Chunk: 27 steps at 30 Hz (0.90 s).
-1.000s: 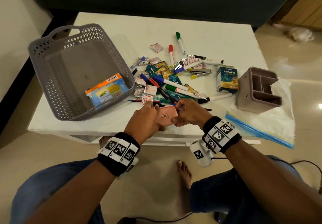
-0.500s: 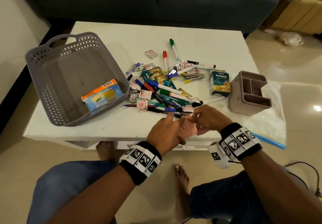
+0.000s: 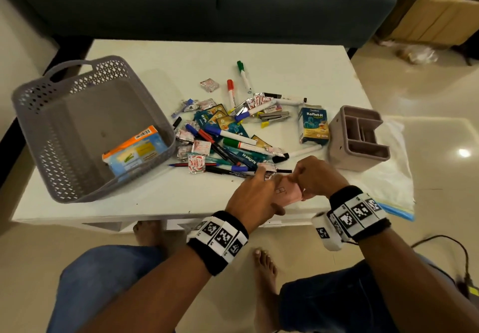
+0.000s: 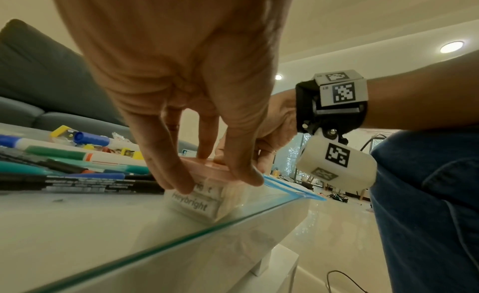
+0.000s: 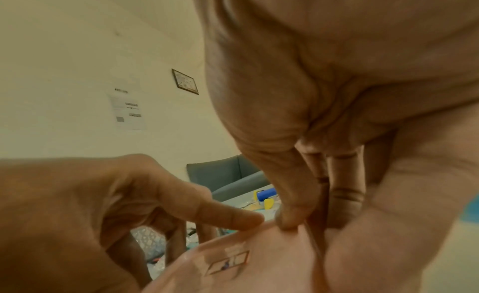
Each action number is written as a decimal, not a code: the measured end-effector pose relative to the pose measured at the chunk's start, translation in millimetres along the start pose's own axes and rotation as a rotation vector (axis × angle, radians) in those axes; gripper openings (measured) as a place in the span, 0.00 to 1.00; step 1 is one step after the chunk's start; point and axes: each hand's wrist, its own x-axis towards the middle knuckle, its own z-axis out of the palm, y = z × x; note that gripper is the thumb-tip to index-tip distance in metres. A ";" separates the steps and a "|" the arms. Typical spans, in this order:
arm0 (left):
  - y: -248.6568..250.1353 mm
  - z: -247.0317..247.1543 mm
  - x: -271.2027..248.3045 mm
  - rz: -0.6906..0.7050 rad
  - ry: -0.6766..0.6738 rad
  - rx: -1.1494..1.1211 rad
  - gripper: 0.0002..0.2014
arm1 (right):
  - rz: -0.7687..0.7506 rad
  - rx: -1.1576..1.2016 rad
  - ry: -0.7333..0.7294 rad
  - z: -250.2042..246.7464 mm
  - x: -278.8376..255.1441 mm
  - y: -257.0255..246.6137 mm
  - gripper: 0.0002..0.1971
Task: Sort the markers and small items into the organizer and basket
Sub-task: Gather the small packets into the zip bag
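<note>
A small pink box (image 3: pixel 286 193) (image 4: pixel 207 174) (image 5: pixel 233 262) with a "Heybright" label rests near the table's front edge. My left hand (image 3: pixel 252 195) (image 4: pixel 207 174) grips its sides from above with fingers and thumb. My right hand (image 3: pixel 315 177) (image 5: pixel 298 221) pinches its right end with curled fingers. Behind them lies a pile of markers (image 3: pixel 233 136) and small sachets (image 3: pixel 196 163). A grey basket (image 3: pixel 51 136) stands at the left with an orange-and-blue packet (image 3: pixel 134 151) inside. The beige organizer (image 3: pixel 359 138) stands at the right.
A Koflet-H box (image 3: pixel 313 125) stands beside the organizer. A clear zip bag with a blue seal (image 3: pixel 396 203) lies under the organizer at the right front. The white table (image 3: pixel 285 63) has a glass top edge. A dark sofa (image 3: pixel 207 3) stands behind. My knees and bare feet are below.
Both hands and the pink box have shifted right along the table's front edge and lowered onto the table. The hold on the box stays the same.
</note>
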 end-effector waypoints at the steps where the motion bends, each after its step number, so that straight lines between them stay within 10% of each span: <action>1: 4.5 1.8 3.2 0.010 0.010 -0.024 0.40 | -0.018 -0.039 0.015 -3.5 -1.0 3.9 0.18; 17: 5.0 -11.1 9.1 -0.037 0.037 -0.092 0.43 | -0.082 -0.105 0.216 -14.3 3.0 11.5 0.05; 22: -32.0 -43.7 1.3 -0.173 0.153 -0.076 0.25 | -0.156 -0.067 0.373 -20.6 5.7 0.5 0.09; 27: -70.1 -57.4 -6.9 -0.306 0.198 -0.048 0.19 | -0.361 -0.172 0.153 -13.4 24.2 -37.0 0.30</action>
